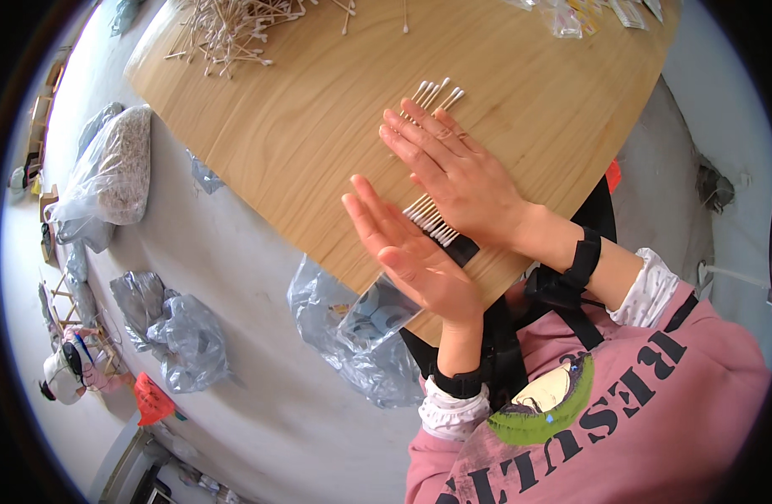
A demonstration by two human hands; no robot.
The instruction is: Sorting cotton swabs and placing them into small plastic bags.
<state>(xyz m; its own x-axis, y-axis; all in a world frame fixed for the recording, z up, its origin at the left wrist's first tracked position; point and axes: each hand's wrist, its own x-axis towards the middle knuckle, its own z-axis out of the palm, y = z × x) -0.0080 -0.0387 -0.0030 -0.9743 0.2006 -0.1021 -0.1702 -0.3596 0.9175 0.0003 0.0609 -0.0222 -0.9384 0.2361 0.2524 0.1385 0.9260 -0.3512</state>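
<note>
Many loose swabs (230, 34) pile by the far-left edge of the table (293, 126). Left hand (415, 260) spread, fingers straight; swab row (430, 220) just beside it, toward near edge, partly under right hand (466, 176): flat, fingers nearly together.

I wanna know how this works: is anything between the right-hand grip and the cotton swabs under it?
Nothing visible: the right-hand grip is flat over the cotton swabs, whose tips peek out past both sides. The space under the palm is hidden.
</note>
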